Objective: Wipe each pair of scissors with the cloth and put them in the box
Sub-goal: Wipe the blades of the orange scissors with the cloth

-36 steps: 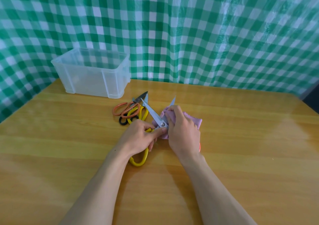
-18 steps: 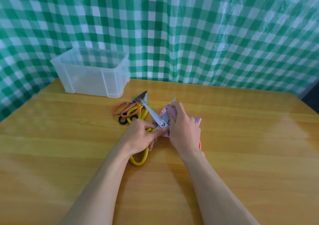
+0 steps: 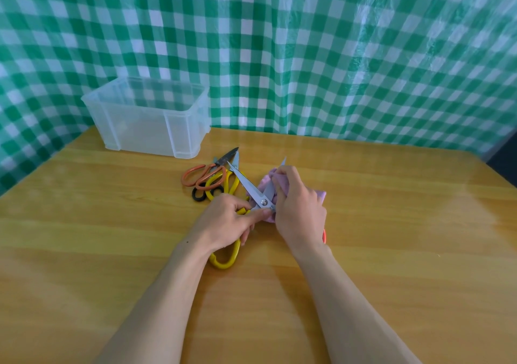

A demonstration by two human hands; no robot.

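My left hand (image 3: 226, 222) grips the yellow-handled scissors (image 3: 249, 189) near the pivot, blades spread open and pointing away from me. One yellow loop (image 3: 223, 260) sticks out below my palm. My right hand (image 3: 299, 207) holds the pink cloth (image 3: 282, 184) wrapped round the right blade, whose tip shows above my fingers. Behind lie orange-handled scissors (image 3: 200, 175), another yellow-handled pair (image 3: 223, 182) and a black-handled pair (image 3: 200, 194) in a heap. The clear plastic box (image 3: 148, 117) stands at the back left of the table.
The wooden table (image 3: 391, 224) ends at a green-and-white checked curtain (image 3: 307, 56) behind. A small red-orange thing (image 3: 324, 236) peeks out beside my right wrist, mostly hidden.
My right hand with the cloth has slid a little up along the right blade toward its tip. My left hand keeps the scissors in the same spot.
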